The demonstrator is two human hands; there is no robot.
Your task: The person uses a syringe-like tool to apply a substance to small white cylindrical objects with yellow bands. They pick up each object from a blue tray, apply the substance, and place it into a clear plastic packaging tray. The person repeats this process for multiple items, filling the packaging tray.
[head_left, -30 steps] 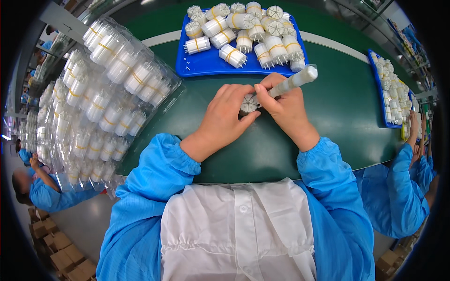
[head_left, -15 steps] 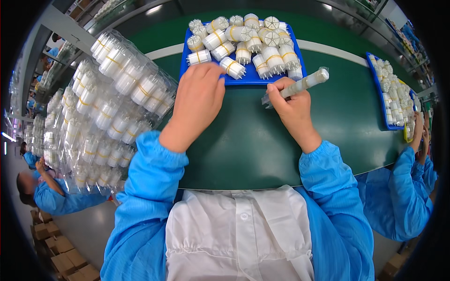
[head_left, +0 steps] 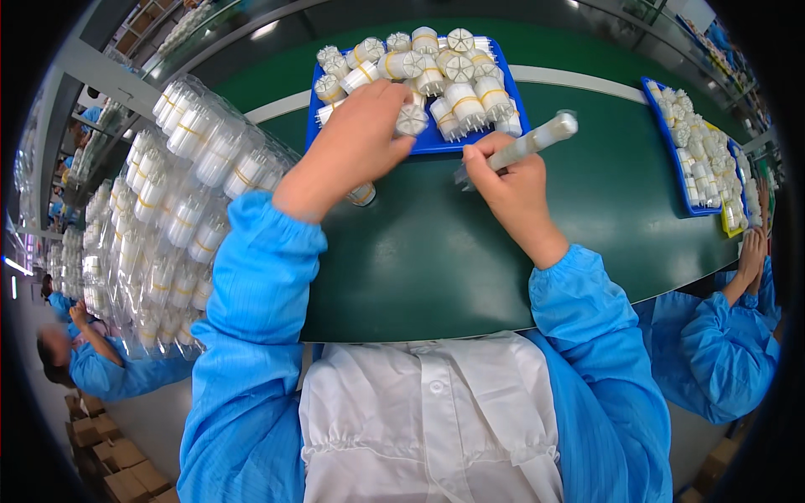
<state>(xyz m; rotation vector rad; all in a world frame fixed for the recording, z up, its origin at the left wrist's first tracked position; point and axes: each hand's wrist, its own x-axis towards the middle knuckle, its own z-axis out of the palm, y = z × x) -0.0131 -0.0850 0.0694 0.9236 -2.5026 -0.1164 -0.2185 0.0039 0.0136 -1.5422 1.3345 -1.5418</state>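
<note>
My left hand [head_left: 356, 134] reaches to the front left of a blue tray [head_left: 449, 147], its fingers closed on a white cylinder [head_left: 411, 121] whose segmented round end faces up. Under my left wrist, partly hidden, another banded cylinder [head_left: 362, 194] lies on the green table. The tray is heaped with similar white cylinders [head_left: 465, 105], bound with yellow bands and some showing thin pins. In front of the tray my right hand [head_left: 507, 180] grips a thick, pale pen-shaped tool [head_left: 545, 134] wrapped in something clear. Its narrow lower end points down and left, above the table.
Clear plastic packs [head_left: 180, 197] of the same cylinders are stacked high along the left. A second blue tray [head_left: 671, 155] of cylinders stands at the right, near a co-worker's hands [head_left: 750, 256]. Another person in blue sits at far left. The green table [head_left: 419, 277] curves toward me.
My left hand has moved to the cylinder at the tray's front and closed on it, turning its round end up. My right hand keeps the tool. The whole view has shifted slightly.
</note>
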